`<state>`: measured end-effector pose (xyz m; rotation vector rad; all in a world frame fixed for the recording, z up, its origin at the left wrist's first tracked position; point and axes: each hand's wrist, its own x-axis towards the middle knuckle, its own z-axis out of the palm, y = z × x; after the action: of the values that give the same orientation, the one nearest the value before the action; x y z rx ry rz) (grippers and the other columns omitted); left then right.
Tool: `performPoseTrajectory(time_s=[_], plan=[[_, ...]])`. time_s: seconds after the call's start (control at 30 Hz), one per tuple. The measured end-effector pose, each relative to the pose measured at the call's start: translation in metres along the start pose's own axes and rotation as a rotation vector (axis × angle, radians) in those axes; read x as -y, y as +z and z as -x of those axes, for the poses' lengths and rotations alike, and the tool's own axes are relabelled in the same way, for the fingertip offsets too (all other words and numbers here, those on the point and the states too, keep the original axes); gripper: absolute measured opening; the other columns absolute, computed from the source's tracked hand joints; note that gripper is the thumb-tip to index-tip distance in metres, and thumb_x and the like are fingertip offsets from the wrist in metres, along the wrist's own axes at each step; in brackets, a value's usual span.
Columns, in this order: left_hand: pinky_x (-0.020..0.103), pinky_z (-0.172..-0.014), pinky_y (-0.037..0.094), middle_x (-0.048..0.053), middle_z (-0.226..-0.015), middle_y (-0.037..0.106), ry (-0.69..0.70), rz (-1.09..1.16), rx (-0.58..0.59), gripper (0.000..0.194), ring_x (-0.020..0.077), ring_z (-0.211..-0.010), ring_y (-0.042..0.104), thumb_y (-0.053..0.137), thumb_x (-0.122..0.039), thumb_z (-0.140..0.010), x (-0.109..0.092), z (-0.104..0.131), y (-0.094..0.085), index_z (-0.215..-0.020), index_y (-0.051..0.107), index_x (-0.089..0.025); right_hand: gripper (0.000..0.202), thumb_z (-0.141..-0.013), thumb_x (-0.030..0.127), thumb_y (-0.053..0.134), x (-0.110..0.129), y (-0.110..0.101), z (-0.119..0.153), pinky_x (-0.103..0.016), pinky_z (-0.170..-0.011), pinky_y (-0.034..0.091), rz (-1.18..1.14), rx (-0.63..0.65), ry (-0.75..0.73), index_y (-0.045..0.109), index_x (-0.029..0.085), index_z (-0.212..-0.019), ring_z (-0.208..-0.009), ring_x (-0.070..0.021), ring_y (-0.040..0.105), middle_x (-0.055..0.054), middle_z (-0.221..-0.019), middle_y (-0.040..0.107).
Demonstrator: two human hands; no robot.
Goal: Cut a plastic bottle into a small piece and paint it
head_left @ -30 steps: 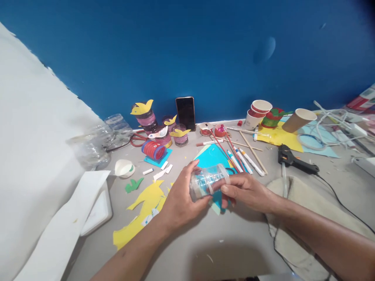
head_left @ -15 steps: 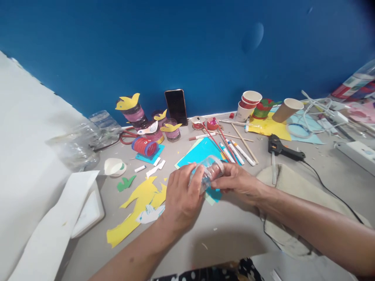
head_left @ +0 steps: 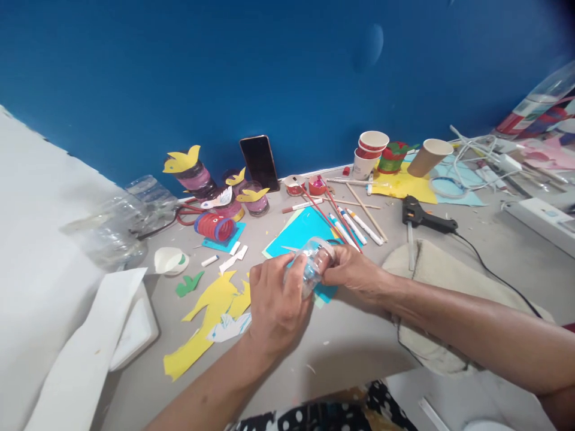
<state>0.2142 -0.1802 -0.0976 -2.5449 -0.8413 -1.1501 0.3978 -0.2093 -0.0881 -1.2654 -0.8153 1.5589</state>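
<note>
Over the blue paper (head_left: 299, 227), my left hand (head_left: 281, 293) is closed around a clear plastic bottle piece (head_left: 309, 263), a short see-through ring cut from a bottle. The fingers of my right hand (head_left: 354, 269) pinch its right rim, some of them seen through the plastic. A thin pale point (head_left: 291, 248) sticks out behind the piece on the left, and a small dark curved edge (head_left: 333, 242) shows by my right fingers. What these two belong to is hidden. Several markers (head_left: 359, 227) lie just beyond my right hand.
Yellow paper scraps (head_left: 197, 344) lie left of my hands. Decorated clear cups with paper birds (head_left: 195, 179) and a phone (head_left: 259, 161) stand along the wall. A black glue gun (head_left: 426, 218) and its cord lie right, by a beige cloth (head_left: 404, 257). Paper cups (head_left: 371, 152) stand behind.
The bottle piece has turned slightly in my hands. The thin pale point and dark edge now show beside it. The whole view has shifted a little.
</note>
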Motion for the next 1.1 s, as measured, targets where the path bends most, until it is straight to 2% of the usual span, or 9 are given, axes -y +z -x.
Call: performPoseTrajectory(time_s=[0.27,0.37,0.5,0.53,0.6,0.67,0.73,0.93,1.1], plan=[[0.042,-0.084,0.055,0.009,-0.113,0.069,-0.34,0.279,0.225,0.056,0.0298,-0.103,0.07,0.083,-0.032,-0.082,0.013,0.003,-0.001,-0.128,0.054,-0.023,0.031,-0.066,0.028,0.085,0.016,-0.015,0.001,-0.022,-0.054,0.041,0.058,0.224,0.021,0.072,0.017,-0.091,-0.057,-0.01,0.057,0.001,-0.069,0.07],[0.047,-0.096,0.054,0.013,-0.132,0.066,-0.324,0.335,0.317,0.065,0.0334,-0.122,0.066,0.083,-0.038,-0.084,0.019,0.007,0.001,-0.138,0.049,-0.025,0.044,-0.077,0.054,0.082,0.013,-0.014,0.001,-0.023,-0.05,0.037,0.072,0.195,0.062,0.074,0.014,-0.092,-0.051,-0.0109,0.056,-0.001,-0.058,0.067],[0.062,-0.109,0.045,0.028,-0.163,0.037,-0.241,0.346,0.273,0.105,0.0452,-0.149,0.041,0.08,-0.062,-0.081,0.026,0.007,0.001,-0.161,0.025,-0.022,0.061,-0.078,0.071,0.077,0.009,-0.01,0.002,-0.024,-0.051,0.036,0.123,0.047,-0.04,0.079,0.012,-0.091,-0.052,-0.0106,0.054,-0.003,-0.056,0.066],[0.064,-0.111,0.043,0.028,-0.164,0.036,-0.234,0.331,0.216,0.104,0.0453,-0.15,0.039,0.078,-0.062,-0.083,0.026,0.005,0.0,-0.163,0.024,-0.022,0.063,-0.077,0.073,0.077,0.009,-0.009,0.002,-0.025,-0.05,0.035,0.125,0.021,-0.05,0.079,0.012,-0.092,-0.052,-0.0108,0.053,-0.003,-0.055,0.066],[0.062,-0.113,0.04,0.023,-0.153,0.048,-0.208,0.276,0.08,0.075,0.0413,-0.146,0.044,0.075,-0.048,-0.091,0.026,0.0,-0.003,-0.154,0.042,-0.025,0.066,-0.076,0.075,0.076,0.007,-0.006,0.003,-0.025,-0.049,0.034,0.111,-0.007,-0.049,0.08,0.012,-0.093,-0.05,-0.0107,0.052,-0.003,-0.055,0.066],[0.056,-0.11,0.042,0.014,-0.129,0.061,-0.155,0.205,-0.004,0.037,0.0352,-0.131,0.055,0.076,-0.032,-0.092,0.024,-0.005,-0.007,-0.128,0.065,-0.026,0.069,-0.073,0.077,0.077,0.006,-0.003,0.005,-0.025,-0.048,0.034,0.088,-0.012,-0.055,0.08,0.011,-0.094,-0.049,-0.0103,0.051,-0.003,-0.058,0.067],[0.052,-0.102,0.044,0.01,-0.11,0.065,-0.09,0.146,-0.021,0.019,0.0298,-0.113,0.06,0.077,-0.024,-0.091,0.02,-0.008,-0.009,-0.109,0.072,-0.025,0.071,-0.073,0.078,0.076,0.004,0.001,0.008,-0.025,-0.048,0.035,0.057,0.003,-0.059,0.08,0.011,-0.096,-0.051,-0.0105,0.053,-0.003,-0.059,0.068],[0.047,-0.094,0.041,0.005,-0.09,0.072,0.006,0.094,-0.099,0.018,0.0243,-0.095,0.063,0.077,-0.008,-0.088,0.012,-0.008,-0.006,-0.1,0.071,-0.021,0.073,-0.071,0.078,0.078,0.002,0.011,0.016,-0.023,-0.048,0.037,-0.038,-0.009,-0.007,0.081,0.012,-0.103,-0.052,-0.0102,0.053,-0.003,-0.061,0.067],[0.044,-0.088,0.041,0.005,-0.088,0.075,-0.01,0.099,-0.082,0.009,0.0234,-0.094,0.065,0.075,-0.015,-0.092,0.01,-0.01,-0.005,-0.093,0.069,-0.022,0.066,-0.075,0.073,0.078,0.0,0.011,0.018,-0.024,-0.05,0.041,-0.027,-0.035,-0.038,0.082,0.012,-0.102,-0.053,-0.011,0.054,-0.001,-0.058,0.065]])
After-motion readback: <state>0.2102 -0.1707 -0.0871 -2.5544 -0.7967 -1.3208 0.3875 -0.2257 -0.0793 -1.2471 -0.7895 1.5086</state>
